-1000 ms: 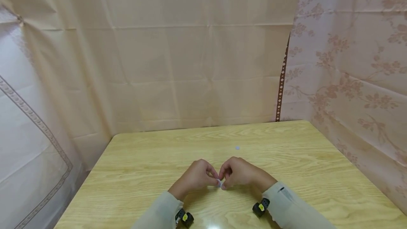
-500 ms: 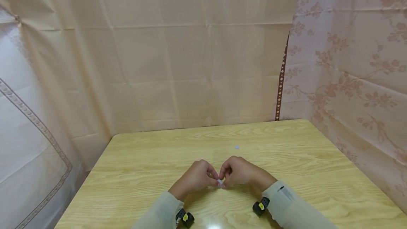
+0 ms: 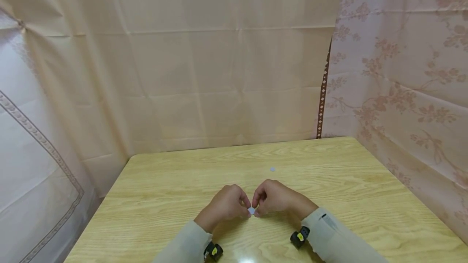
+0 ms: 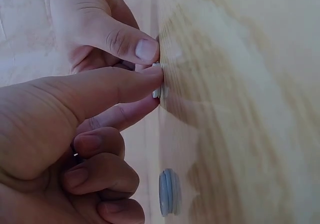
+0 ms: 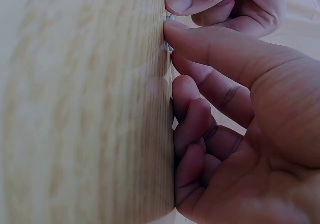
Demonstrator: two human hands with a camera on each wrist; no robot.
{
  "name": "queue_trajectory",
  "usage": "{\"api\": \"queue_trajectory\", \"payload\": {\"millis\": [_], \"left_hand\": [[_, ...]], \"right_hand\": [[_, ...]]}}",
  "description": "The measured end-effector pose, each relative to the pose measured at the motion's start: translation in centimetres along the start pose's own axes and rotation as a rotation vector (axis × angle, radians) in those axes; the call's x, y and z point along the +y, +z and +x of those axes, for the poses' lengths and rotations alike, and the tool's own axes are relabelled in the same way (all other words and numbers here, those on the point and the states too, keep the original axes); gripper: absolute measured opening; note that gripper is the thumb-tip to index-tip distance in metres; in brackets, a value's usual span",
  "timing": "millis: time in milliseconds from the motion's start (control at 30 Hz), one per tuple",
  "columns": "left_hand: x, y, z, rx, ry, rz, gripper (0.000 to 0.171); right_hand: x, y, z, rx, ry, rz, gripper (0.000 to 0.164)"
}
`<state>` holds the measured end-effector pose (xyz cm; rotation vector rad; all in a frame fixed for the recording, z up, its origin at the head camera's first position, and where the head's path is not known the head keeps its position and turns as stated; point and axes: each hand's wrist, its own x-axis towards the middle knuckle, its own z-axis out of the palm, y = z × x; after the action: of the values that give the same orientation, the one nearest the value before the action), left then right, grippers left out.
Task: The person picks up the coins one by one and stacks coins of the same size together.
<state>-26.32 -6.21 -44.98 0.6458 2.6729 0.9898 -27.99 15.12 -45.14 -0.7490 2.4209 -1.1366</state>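
At the worktop, left hand and right hand both pinch the small pale disc — probably an adjusting step; next move likely calls for even pressure.

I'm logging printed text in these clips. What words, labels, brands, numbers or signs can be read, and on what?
No text can be read.
Pale disc between left hand and right hand: no lettering visible.
Second disc on the table: too small to tell.
Dark mark on right sleeve: too small to tell whether lettering.
Yellow patches on the black wrist devices: any print too small to read.
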Motion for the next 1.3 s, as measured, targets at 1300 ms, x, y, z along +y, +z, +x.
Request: {"api": "queue_trajectory", "payload": {"millis": [1300], "left_hand": [[0.04,0.13,0.04,0.032,0.037,0.121,0.013]], "right_hand": [[1.01,-0.42,0.19,-0.003,-0.022,-0.017,0.007]]}}
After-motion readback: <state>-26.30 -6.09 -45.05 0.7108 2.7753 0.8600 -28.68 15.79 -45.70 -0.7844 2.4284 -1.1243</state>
